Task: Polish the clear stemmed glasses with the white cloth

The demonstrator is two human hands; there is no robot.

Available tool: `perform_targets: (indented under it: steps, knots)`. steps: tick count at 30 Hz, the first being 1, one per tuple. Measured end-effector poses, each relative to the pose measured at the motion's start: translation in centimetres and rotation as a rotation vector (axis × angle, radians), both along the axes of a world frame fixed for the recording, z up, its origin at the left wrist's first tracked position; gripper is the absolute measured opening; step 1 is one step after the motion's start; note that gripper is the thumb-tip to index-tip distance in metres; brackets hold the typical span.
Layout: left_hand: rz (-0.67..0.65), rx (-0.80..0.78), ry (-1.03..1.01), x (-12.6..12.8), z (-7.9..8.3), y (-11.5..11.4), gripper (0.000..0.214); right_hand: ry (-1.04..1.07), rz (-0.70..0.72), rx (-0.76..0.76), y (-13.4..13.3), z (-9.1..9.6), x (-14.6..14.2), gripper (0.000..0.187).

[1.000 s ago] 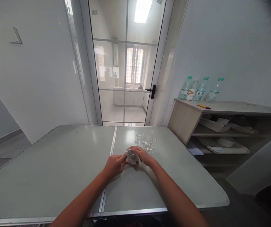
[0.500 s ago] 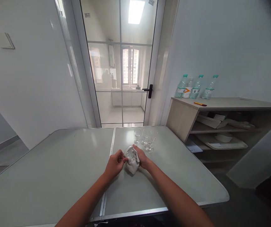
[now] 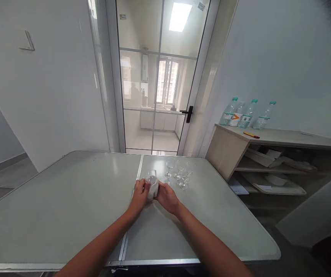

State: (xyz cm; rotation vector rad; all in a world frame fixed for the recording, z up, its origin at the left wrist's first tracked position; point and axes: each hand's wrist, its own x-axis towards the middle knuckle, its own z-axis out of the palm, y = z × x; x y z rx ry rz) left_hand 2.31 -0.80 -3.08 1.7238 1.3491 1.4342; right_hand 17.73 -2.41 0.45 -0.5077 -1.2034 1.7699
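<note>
My left hand [image 3: 139,193] is closed around the left side of a clear stemmed glass [image 3: 152,177] and the white cloth on it. The white cloth [image 3: 153,189] wraps the glass's lower part, and the stem is hidden. My right hand [image 3: 167,197] presses the cloth from the right, its fingers curled and partly hidden behind it. Both hands are above the table, close to its metal seam. Just beyond my right hand stand several clear stemmed glasses [image 3: 184,184], grouped together.
The grey-green table [image 3: 67,207] has a metal seam [image 3: 139,169] and a metal edge. At the right is a wooden shelf unit [image 3: 229,150] with bottles [image 3: 246,115] and an orange-yellow stick-shaped thing [image 3: 251,135] on top. A glass door [image 3: 156,127] is behind the table.
The glass and cloth have shifted left and turned, with the clear bowl now pointing up and away. My left hand has gone from a fingertip pinch to a fuller grip. The camera view has tilted.
</note>
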Motion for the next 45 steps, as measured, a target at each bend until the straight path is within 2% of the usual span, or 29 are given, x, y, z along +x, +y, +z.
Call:
perform_targets:
  steps: [3,8,14,18,22,25,27,30,32,33,35,38,40,42,44,45]
  knots:
    - [-0.009,-0.001,-0.007,-0.2,-0.2,0.3,0.046,-0.039,-0.023,0.055,0.3,-0.5,0.3,0.031]
    - [-0.077,-0.028,-0.024,0.0,0.0,0.2,0.04,-0.094,-0.183,0.13,1.4,-2.4,0.0,0.043]
    - [-0.134,-0.06,-0.093,0.0,0.9,-0.3,0.045,-0.105,-0.079,0.036,1.3,-2.3,-0.1,0.047]
    - [-0.204,-0.163,-0.333,0.0,1.5,-0.7,0.044,-0.141,-0.083,-0.044,1.2,-1.9,0.4,0.04]
    - [-0.379,-0.291,-0.708,-0.1,2.2,-1.0,0.049,-0.202,0.072,-0.152,1.2,-1.7,1.3,0.033]
    - [-0.442,-0.32,-0.786,0.0,2.1,-0.8,0.062,-0.286,0.1,-0.119,1.2,-1.5,1.7,0.031]
    - [-0.373,-0.266,-0.703,0.2,1.8,-0.7,0.063,-0.381,0.049,-0.035,1.2,-1.4,1.7,0.026]
    - [-0.224,-0.135,-0.538,0.3,1.6,-0.7,0.057,-0.762,-0.257,0.284,0.9,-1.3,1.3,0.016]
    - [-0.188,-0.067,-0.506,0.2,1.6,-0.8,0.055,-1.038,-0.457,0.499,0.7,-1.2,0.8,0.018]
    - [-0.194,-0.051,-0.521,0.2,1.6,-0.9,0.056,-1.092,-0.489,0.539,0.7,-1.1,0.6,0.019]
    - [-0.236,-0.064,-0.59,0.0,1.6,-0.9,0.061,-0.989,-0.404,0.487,0.7,-1.0,0.4,0.017]
    - [-0.347,-0.16,-0.719,-0.2,1.4,-0.6,0.066,-0.547,-0.104,0.19,1.0,-1.0,0.6,0.025]
    - [-0.43,-0.214,-0.766,-0.2,1.4,-0.4,0.068,-0.377,0.035,0.049,1.2,-1.1,1.2,0.035]
    - [-0.464,-0.216,-0.752,-0.1,1.4,-0.3,0.067,-0.35,0.056,0.021,1.3,-1.1,1.7,0.038]
    - [-0.418,-0.168,-0.678,-0.1,1.5,-0.4,0.065,-0.43,-0.04,0.116,1.3,-1.0,1.9,0.031]
    - [-0.372,-0.135,-0.634,-0.1,1.6,-0.6,0.065,-0.513,-0.131,0.2,1.2,-0.9,1.8,0.025]
